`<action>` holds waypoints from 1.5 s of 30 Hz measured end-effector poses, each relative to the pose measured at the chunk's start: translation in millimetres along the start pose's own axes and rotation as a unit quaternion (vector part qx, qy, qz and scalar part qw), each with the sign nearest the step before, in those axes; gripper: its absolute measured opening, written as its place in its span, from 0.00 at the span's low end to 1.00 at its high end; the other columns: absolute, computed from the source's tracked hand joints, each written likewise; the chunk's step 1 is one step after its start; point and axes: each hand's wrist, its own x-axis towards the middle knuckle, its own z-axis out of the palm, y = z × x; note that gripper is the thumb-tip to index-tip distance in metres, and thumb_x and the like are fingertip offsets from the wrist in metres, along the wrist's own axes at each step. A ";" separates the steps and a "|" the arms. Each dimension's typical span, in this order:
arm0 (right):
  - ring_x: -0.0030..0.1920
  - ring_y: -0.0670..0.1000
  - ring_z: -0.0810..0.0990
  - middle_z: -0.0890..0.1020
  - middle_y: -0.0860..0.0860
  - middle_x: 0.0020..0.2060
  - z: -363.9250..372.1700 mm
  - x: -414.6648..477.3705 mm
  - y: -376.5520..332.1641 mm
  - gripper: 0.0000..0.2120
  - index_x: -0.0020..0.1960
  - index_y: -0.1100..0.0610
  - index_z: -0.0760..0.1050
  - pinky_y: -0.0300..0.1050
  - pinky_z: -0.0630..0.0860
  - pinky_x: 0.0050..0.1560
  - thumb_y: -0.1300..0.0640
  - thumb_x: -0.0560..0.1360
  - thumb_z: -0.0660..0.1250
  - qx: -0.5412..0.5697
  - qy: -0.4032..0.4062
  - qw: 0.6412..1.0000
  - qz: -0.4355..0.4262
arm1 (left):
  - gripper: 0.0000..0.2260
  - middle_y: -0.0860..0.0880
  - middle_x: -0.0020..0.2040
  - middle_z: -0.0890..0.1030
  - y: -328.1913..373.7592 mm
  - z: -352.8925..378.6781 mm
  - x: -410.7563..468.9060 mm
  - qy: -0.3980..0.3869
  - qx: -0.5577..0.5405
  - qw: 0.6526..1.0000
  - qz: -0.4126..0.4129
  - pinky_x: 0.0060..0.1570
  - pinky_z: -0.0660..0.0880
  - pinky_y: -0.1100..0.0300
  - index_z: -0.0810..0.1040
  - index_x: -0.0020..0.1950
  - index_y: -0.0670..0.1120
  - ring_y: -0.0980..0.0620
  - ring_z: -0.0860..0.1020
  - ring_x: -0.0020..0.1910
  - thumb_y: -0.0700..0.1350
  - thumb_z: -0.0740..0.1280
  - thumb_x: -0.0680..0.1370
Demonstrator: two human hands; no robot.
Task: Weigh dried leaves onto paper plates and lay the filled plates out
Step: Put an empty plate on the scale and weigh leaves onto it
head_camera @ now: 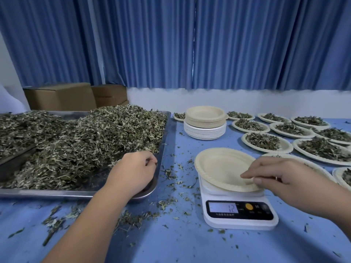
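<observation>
Blue curtains point(171, 44) hang across the back wall above a white strip, and two brown boxes point(60, 97) stand at the far left. Below them spreads a blue tabletop point(180, 243). On its left lies a broad metal tray point(57, 193) heaped with dried leaves point(85, 145); the heap reaches the tray's far right corner and thins toward the near edge. On the right, filled plates point(266, 142) lie in rows, close together, each with a small mound of leaves. Between the tray and these rows, at the back, stands a stack point(205, 122) of unused plates, cream ones on white ones. Nearer, a white scale point(240, 219) sits right of the tray, its lit display reading 12. An empty cream plate point(222, 168) rests on it, tilted, its far left rim raised. The right grip point(281, 179) reaches in from the right, forefinger over the plate and thumb at the near right rim, pinching it. The left grip point(135, 168) is over the tray's near right corner at the foot of the heap, knuckles up and fingers curled under; I cannot tell whether it holds leaves. Loose crumbs point(167, 203) of leaf lie scattered over the tabletop between tray and scale.
</observation>
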 end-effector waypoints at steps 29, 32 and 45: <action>0.31 0.43 0.76 0.81 0.45 0.32 27.7 9.7 -10.2 0.13 0.43 0.47 0.81 0.28 0.67 0.30 0.64 0.76 0.66 0.097 0.248 0.964 0.023 | 0.41 0.42 0.79 0.49 -114.9 -73.4 36.4 0.053 0.200 0.944 -0.258 0.69 0.56 0.32 0.53 0.78 0.52 0.34 0.50 0.76 0.69 0.63 0.72; 0.31 0.46 0.77 0.81 0.48 0.32 28.9 10.7 -10.7 0.13 0.43 0.45 0.81 0.35 0.70 0.31 0.63 0.76 0.66 0.102 0.240 0.965 0.027 | 0.43 0.38 0.77 0.52 -116.2 -66.5 37.0 -0.016 0.142 0.960 -0.239 0.69 0.63 0.38 0.54 0.79 0.48 0.32 0.60 0.73 0.65 0.69 0.72; 0.21 0.45 0.65 0.73 0.51 0.22 2.1 0.1 -7.7 0.13 0.35 0.52 0.80 0.33 0.62 0.22 0.64 0.74 0.64 0.150 0.204 0.964 0.082 | 0.40 0.44 0.73 0.68 -62.3 -34.7 41.0 -0.049 0.118 0.987 -0.096 0.62 0.70 0.53 0.59 0.78 0.46 0.42 0.69 0.69 0.60 0.72 0.72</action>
